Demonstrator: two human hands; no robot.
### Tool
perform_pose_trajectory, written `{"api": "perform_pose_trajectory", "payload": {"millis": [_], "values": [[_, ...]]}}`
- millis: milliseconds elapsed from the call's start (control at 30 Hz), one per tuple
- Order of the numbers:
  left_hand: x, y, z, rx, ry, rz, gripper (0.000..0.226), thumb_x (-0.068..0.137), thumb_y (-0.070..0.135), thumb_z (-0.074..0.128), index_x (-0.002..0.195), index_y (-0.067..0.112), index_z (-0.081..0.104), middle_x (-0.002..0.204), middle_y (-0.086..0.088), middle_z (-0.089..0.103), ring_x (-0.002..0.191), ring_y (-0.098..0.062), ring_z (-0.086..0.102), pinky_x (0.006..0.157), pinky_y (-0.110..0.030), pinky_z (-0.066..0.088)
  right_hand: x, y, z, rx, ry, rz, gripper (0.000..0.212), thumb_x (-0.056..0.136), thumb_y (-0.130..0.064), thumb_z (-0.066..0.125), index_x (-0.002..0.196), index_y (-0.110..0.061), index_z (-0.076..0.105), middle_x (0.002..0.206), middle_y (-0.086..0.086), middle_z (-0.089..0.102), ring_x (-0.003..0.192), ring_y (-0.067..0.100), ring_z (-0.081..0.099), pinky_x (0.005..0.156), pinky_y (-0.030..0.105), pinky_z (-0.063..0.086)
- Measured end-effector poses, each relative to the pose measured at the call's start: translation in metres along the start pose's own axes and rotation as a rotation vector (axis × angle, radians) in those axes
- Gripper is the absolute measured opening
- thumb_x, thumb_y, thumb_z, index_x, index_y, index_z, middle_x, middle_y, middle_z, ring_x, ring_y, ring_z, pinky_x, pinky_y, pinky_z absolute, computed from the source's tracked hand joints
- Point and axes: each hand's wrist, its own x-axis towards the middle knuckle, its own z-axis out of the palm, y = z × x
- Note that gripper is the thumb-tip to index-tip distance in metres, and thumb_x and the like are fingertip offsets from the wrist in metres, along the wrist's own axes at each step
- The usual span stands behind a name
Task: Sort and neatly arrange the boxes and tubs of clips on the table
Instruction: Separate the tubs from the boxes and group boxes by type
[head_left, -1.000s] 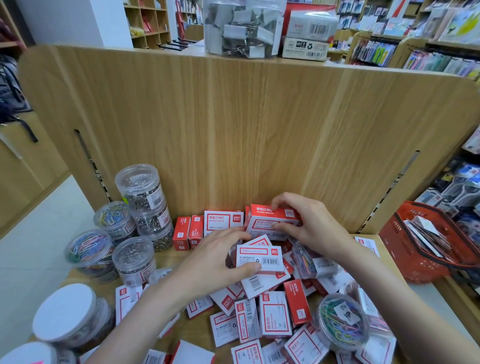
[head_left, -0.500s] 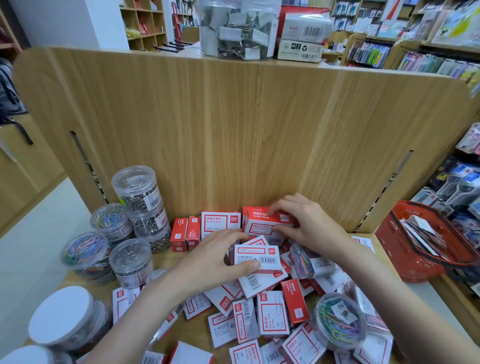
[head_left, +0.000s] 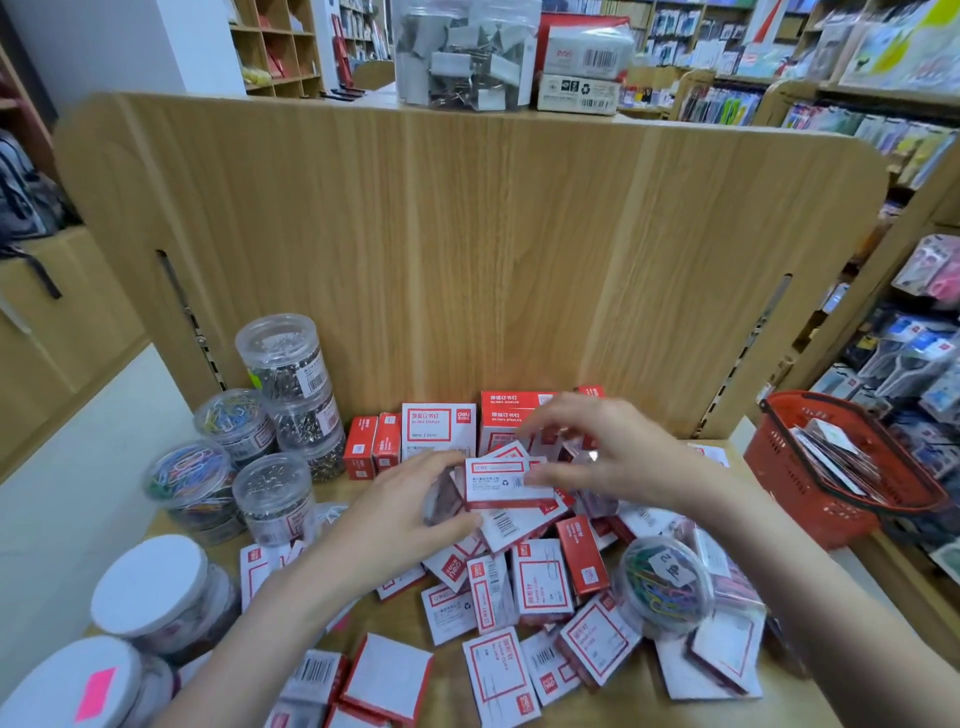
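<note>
A heap of red-and-white boxes (head_left: 540, 582) covers the middle of the wooden table (head_left: 447, 670). My left hand (head_left: 400, 525) grips one white box with a barcode (head_left: 506, 480), lifted a little above the heap. My right hand (head_left: 608, 452) hovers blurred at that box's right end with fingers spread; whether it touches the box is unclear. Against the back panel stand two small red boxes (head_left: 371, 447) and a row of upright boxes (head_left: 439, 428), with stacked boxes (head_left: 511, 410) to their right. Clear tubs of clips (head_left: 283, 358) stand stacked at the left.
A tall wooden panel (head_left: 467, 249) closes the back of the table. White-lidded tubs (head_left: 150, 587) sit at the near left. A round tub of coloured clips (head_left: 662, 584) lies among the boxes at right. A red basket (head_left: 831, 467) stands off the table's right edge.
My right hand has left the stacked boxes at the back and moved down toward the box in my left hand. My left hand has raised that box slightly.
</note>
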Motion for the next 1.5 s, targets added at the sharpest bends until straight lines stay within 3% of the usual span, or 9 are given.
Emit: {"api": "perform_pose_trajectory", "payload": {"millis": [267, 467, 700, 833, 933, 1067, 1167, 1333, 1500], "values": [[0.009, -0.015, -0.021, 0.222, 0.162, -0.058, 0.046, 0.089, 0.026, 0.058, 0.132, 0.015, 0.045, 0.134, 0.002, 0.046, 0.125, -0.016, 0.039, 0.101, -0.025, 0.027, -0.002, -0.006, 0.017, -0.17, -0.088, 0.01, 0.035, 0.08, -0.031, 0.068, 0.111, -0.019, 0.057, 0.11, -0.002, 0.058, 0.104, 0.015, 0.05, 0.085, 0.021, 0.035], [0.04, -0.031, -0.018, 0.468, 0.112, -0.063, 0.064, 0.087, 0.021, 0.058, 0.143, 0.017, 0.027, 0.148, 0.001, 0.029, 0.136, -0.018, 0.024, 0.109, -0.033, 0.02, 0.028, -0.018, 0.023, -0.139, -0.019, 0.013, 0.044, 0.082, -0.038, 0.065, 0.118, -0.016, 0.054, 0.116, 0.004, 0.057, 0.111, 0.02, 0.047, 0.091, 0.026, 0.033], [0.047, -0.033, -0.004, 0.654, 0.181, -0.065, 0.071, 0.078, 0.007, 0.066, 0.14, 0.016, 0.032, 0.129, -0.007, 0.039, 0.117, -0.028, 0.034, 0.092, -0.037, 0.032, 0.009, -0.012, 0.026, -0.131, -0.153, 0.038, 0.065, 0.073, -0.036, 0.073, 0.129, -0.022, 0.044, 0.128, -0.002, 0.043, 0.12, 0.015, 0.039, 0.101, 0.028, 0.031], [0.051, -0.036, -0.001, 0.727, 0.282, -0.008, 0.072, 0.044, -0.005, 0.082, 0.109, 0.01, 0.057, 0.093, -0.012, 0.051, 0.082, -0.032, 0.049, 0.062, -0.041, 0.043, 0.005, -0.008, 0.025, -0.123, -0.169, 0.043, 0.062, 0.077, -0.033, 0.071, 0.131, -0.022, 0.043, 0.127, -0.003, 0.044, 0.117, 0.014, 0.042, 0.097, 0.027, 0.034], [0.053, -0.035, -0.002, 0.745, 0.333, 0.024, 0.064, 0.043, -0.009, 0.079, 0.101, 0.009, 0.058, 0.088, -0.012, 0.051, 0.076, -0.032, 0.05, 0.056, -0.039, 0.043, 0.001, -0.005, 0.028, -0.122, -0.136, 0.034, 0.058, 0.077, -0.036, 0.07, 0.128, -0.021, 0.046, 0.125, -0.003, 0.046, 0.117, 0.015, 0.042, 0.098, 0.033, 0.036], [0.054, -0.03, -0.005, 0.637, 0.373, 0.012, 0.06, 0.057, -0.018, 0.064, 0.112, 0.006, 0.055, 0.095, -0.014, 0.052, 0.084, -0.032, 0.05, 0.066, -0.039, 0.041, -0.002, -0.001, 0.03, -0.105, -0.085, 0.026, 0.055, 0.075, -0.036, 0.072, 0.124, -0.022, 0.05, 0.122, -0.004, 0.048, 0.115, 0.012, 0.041, 0.096, 0.026, 0.035], [0.05, -0.027, -0.008, 0.528, 0.394, 0.01, 0.049, 0.072, -0.01, 0.058, 0.117, 0.008, 0.054, 0.103, -0.012, 0.053, 0.095, -0.032, 0.049, 0.077, -0.04, 0.038, -0.007, -0.003, 0.019, -0.045, 0.012, 0.04, 0.045, 0.074, -0.03, 0.074, 0.115, -0.021, 0.057, 0.113, -0.004, 0.055, 0.105, 0.011, 0.049, 0.081, 0.011, 0.035], [0.043, -0.01, -0.012, 0.333, 0.329, 0.087, 0.04, 0.086, 0.008, 0.051, 0.125, 0.017, 0.047, 0.118, 0.0, 0.049, 0.112, -0.021, 0.04, 0.09, -0.032, 0.026, -0.025, 0.003, -0.014, 0.016, 0.244, 0.231, 0.034, 0.072, -0.021, 0.076, 0.103, -0.016, 0.064, 0.098, 0.002, 0.064, 0.092, 0.018, 0.06, 0.081, 0.025, 0.043], [0.05, 0.013, -0.016, 0.097, 0.247, 0.141, 0.028, 0.087, 0.014, 0.055, 0.115, 0.016, 0.055, 0.113, 0.0, 0.054, 0.108, -0.022, 0.049, 0.093, -0.04, 0.037, -0.036, 0.027, -0.023, 0.021, 0.298, 0.361, 0.032, 0.074, -0.021, 0.075, 0.104, -0.018, 0.063, 0.092, -0.008, 0.059, 0.091, 0.014, 0.057, 0.082, 0.024, 0.043]]}}
